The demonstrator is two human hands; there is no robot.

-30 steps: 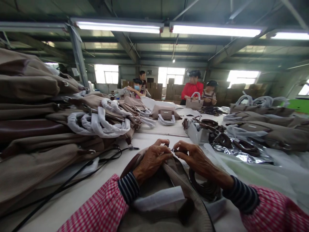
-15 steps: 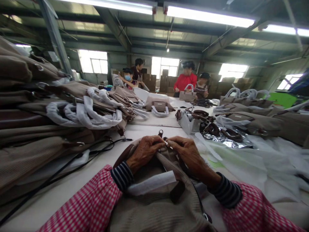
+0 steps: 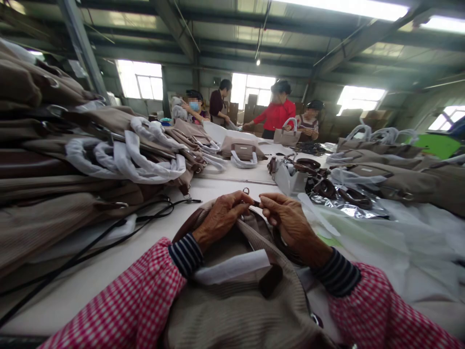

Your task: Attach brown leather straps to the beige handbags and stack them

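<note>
Both pinching one metal clasp (image 3: 255, 203), left hand (image 3: 220, 220), right hand (image 3: 290, 224), tan bag (image 3: 236, 315) beneath.

- Long white work table (image 3: 109, 276).
- Stacked beige ribbed fabric handbags (image 3: 54, 213), left.
- Thin black cords (image 3: 119, 232) beside them.
- One beige ribbed handbag (image 3: 240, 310), near edge.
- Crinkled clear plastic sheets (image 3: 399, 242), right.
</note>
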